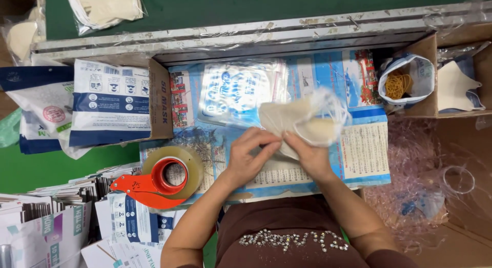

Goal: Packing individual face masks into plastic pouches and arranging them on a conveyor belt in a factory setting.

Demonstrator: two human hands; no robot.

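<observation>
Both hands pinch a stack of cream face masks (294, 125) just above the counter (366, 160): the left hand (249, 158) grips the near edge with fingertips closed on it, the right hand (307, 154) clamps it from the other side. The masks look light, soft and floppy, with thin ear loops that could snag, so the folded edge seems the safest hold. Beyond the hands lies a slippery clear printed bag (238, 91). A tape dispenser (164, 180) crowds the left; a box of rubber bands (405, 86) bounds the far right.
</observation>
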